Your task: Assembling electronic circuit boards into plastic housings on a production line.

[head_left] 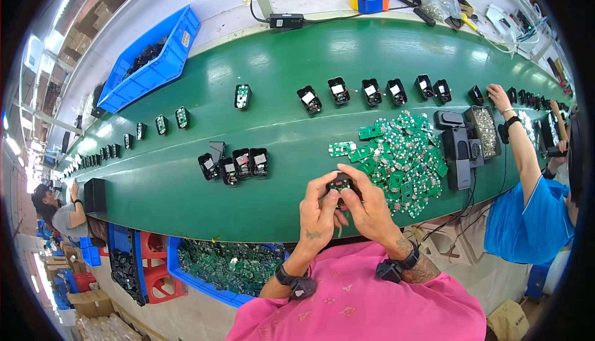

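Note:
Near the front edge of the green table, my left hand (317, 212) and my right hand (370, 209) are closed together around a small black plastic housing (339, 183). Both thumbs press down into its opening, where a bit of circuit board shows; much of the housing is hidden by my fingers. Right beside my right hand spreads a heap of loose green circuit boards (406, 161). To the left of my hands stand several black housings (242, 162) in a cluster, with white and red parts inside.
A row of black housings (371, 93) lines the table's (273, 68) far half. At back left sits a blue crate (180, 43). A grey device (457, 155) and a parts tray (483, 131) stand right. One co-worker's hand (498, 96) reaches in there; another person (71, 214) sits far left.

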A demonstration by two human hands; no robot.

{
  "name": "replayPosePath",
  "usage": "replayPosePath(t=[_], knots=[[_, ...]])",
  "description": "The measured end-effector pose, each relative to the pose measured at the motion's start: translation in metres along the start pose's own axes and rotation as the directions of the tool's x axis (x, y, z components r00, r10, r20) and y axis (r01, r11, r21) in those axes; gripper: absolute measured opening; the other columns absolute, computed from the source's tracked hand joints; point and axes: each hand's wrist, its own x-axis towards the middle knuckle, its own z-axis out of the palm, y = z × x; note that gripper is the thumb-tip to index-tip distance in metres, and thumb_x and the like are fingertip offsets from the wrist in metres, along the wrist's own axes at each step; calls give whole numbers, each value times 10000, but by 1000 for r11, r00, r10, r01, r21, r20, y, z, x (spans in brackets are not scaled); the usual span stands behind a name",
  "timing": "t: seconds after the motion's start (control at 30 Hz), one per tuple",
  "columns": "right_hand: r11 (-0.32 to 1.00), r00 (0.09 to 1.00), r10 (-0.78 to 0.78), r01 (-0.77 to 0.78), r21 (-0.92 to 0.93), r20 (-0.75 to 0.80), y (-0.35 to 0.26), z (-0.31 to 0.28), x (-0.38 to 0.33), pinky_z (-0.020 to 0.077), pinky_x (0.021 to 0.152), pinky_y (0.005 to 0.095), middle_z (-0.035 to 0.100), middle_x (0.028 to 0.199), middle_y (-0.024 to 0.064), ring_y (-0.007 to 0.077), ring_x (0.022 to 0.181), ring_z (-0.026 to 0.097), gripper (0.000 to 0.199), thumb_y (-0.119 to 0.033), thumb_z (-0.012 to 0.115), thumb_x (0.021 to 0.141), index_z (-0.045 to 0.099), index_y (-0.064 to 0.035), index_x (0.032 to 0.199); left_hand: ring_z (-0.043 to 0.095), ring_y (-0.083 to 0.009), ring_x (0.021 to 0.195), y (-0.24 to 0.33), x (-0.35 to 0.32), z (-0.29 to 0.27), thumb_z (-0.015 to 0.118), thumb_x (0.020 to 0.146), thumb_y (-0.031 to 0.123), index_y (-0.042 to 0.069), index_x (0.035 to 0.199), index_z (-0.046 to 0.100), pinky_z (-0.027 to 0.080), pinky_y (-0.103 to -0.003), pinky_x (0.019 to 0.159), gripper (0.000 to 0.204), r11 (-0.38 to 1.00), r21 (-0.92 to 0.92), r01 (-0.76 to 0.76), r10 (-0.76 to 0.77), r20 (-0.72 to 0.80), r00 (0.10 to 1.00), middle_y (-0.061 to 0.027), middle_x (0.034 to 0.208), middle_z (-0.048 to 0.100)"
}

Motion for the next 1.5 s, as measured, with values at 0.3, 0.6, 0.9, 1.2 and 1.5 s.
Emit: replayPosePath(t=[0.3,0.6,0.9,1.2,1.5], knots=[[997,998,-20,24,70,-55,22,23,35,529,693,340,669,906,172,243,757,668,351,-101,563,974,561,-69,1323,605,-112,539,-17,28,-12,500,1012,60,38,1310,515,490,-244,447,299,995,-8,-101,100,-107,989,-127,970,673],[929,980,-167,118,-350,-112,44,82,185,538,819,468,679,1046,266,402,900,680,363,-200,615,922,624,0,1225,671,-168,697,-40,60,-47,547,997,181,-24,1414,385,531,-271,569,491,963,266,-31,129,-360,924,-162,1311,512],[774,998,-8,-32,-632,-60,52,114,262,574,785,517,689,928,299,458,898,690,189,-115,601,864,689,52,881,665,-139,661,-67,19,-43,563,946,31,-56,1161,593,521,-270,596,233,888,440,-129,265,-263,928,-123,1013,662],[479,991,-71,133,-867,113,50,39,241,579,729,461,708,881,212,377,817,711,355,-308,738,766,678,-10,950,677,-137,726,-64,29,-43,625,924,34,-16,1303,529,551,-261,639,394,877,475,-71,198,-223,955,-118,1203,613],[881,893,50,172,-441,448,13,12,106,536,767,478,704,962,181,389,827,667,556,-327,768,776,621,-12,1211,651,-200,1016,-58,12,-45,701,839,-48,14,1397,479,594,-278,741,604,952,240,-189,241,-209,948,-147,1480,316]])
